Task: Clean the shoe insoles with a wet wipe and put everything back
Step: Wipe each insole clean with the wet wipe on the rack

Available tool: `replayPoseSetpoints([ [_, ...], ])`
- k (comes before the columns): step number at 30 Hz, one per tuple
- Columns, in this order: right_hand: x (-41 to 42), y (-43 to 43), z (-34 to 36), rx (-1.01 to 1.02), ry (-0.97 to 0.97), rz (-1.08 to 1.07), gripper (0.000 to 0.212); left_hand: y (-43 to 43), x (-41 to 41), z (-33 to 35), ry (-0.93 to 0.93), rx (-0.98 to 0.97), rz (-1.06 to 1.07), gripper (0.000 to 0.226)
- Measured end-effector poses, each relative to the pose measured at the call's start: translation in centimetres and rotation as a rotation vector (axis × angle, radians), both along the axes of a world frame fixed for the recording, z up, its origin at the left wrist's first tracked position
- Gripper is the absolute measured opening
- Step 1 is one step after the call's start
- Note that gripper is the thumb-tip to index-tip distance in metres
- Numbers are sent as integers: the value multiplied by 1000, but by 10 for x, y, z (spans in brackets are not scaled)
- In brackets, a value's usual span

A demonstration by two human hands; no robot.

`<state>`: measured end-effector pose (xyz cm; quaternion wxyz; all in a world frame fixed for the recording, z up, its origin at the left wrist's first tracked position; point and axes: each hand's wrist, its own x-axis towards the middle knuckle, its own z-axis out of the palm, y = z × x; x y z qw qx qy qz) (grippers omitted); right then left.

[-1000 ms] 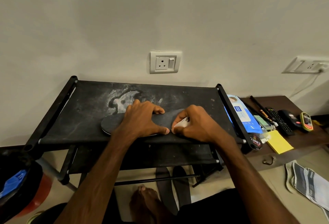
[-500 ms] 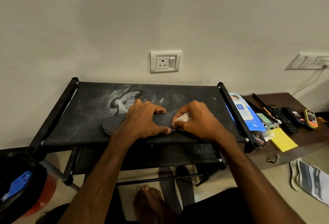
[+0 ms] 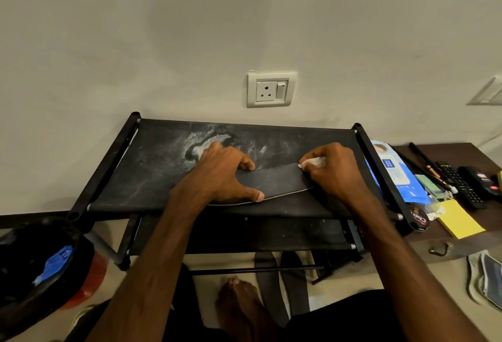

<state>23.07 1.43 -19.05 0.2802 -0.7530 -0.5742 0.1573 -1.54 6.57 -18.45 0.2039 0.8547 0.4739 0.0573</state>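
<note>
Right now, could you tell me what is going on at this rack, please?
A person is cleaning a dark insole that lies on the top shelf of a black rack. The left hand holds the insole down across its width, while the right hand pinches a white wipe at the insole's right end. A blue wipes pack lies just right of the rack, and two more insoles lie on the floor below.

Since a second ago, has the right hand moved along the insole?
Yes. The right hand, pinching the wet wipe, slid right along the insole, away from the left hand and toward the rack's right rail.
</note>
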Motion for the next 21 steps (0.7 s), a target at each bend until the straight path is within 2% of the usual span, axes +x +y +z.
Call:
replayPoseSetpoints([
  [6,-34,3,-2,-69,-15,220,14,-2,1,3,27,7,4,77],
  [11,-12,6,1,-72,-36,86,16,-6,-9,19,115,-24,-35,79],
  [14,-12,1,2,-84,-60,99,14,-4,-19,24,134,-43,-36,81],
  [21,-79,-8,4,-80,-181,411,18,2,-21,16,111,-34,-36,82],
])
